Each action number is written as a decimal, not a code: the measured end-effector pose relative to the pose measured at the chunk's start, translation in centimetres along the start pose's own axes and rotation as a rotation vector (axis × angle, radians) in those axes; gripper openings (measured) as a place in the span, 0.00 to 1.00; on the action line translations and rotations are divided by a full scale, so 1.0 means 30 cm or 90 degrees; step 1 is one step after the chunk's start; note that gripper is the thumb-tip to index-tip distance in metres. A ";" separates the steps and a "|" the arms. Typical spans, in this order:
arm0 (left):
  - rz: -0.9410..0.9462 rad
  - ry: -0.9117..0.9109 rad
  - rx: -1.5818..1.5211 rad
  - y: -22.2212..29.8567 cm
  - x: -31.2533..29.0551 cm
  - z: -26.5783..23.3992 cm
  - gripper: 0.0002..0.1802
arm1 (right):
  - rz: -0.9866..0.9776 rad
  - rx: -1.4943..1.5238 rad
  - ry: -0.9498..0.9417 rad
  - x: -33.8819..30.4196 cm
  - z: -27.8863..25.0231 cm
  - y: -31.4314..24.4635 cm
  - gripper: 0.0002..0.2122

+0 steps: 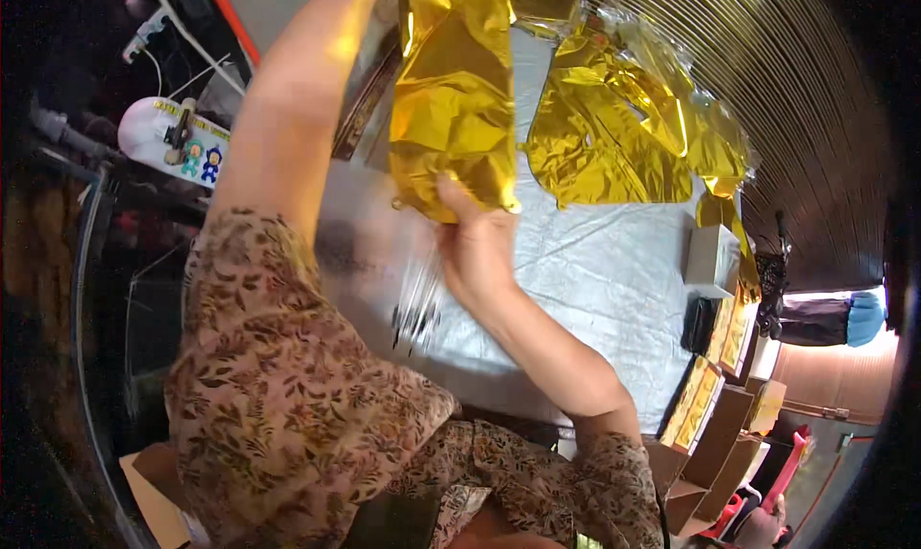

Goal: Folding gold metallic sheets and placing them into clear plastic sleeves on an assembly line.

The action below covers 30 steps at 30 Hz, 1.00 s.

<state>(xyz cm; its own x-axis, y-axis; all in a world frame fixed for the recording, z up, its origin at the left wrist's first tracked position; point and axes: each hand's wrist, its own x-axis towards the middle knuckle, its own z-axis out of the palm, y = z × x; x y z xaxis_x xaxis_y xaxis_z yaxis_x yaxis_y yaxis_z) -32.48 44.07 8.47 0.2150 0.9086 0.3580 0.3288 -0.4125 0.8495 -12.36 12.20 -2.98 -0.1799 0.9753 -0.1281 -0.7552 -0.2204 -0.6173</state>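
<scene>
My right hand pinches the lower edge of a flat, uninflated gold foil balloon, thumb on its front face. The balloon hangs upright and creased above the table, with small tabs at its lower corners. My left arm reaches up along its left side and leaves the picture at the top, so the left hand is out of sight. More gold foil balloons lie flat on the pale-covered table, right of the held one. A blurred, clear plastic-like thing shows below my right hand.
A white box and a small black object stand near the table's right edge. Cardboard boxes sit at the lower right. A white board with cartoon figures is at the left. Another person is at far right.
</scene>
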 end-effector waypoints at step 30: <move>-0.374 -0.073 -0.191 -0.511 -0.177 -0.210 0.17 | 0.204 0.005 -0.076 0.227 0.160 -0.132 0.13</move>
<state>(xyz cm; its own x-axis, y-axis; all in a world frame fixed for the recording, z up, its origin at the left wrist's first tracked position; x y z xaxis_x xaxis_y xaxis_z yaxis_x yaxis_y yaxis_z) -44.45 45.99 -4.01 0.1801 0.9572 -0.2266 0.1548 0.1999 0.9675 -13.62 19.65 2.33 -0.4809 0.8479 -0.2231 -0.6529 -0.5162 -0.5543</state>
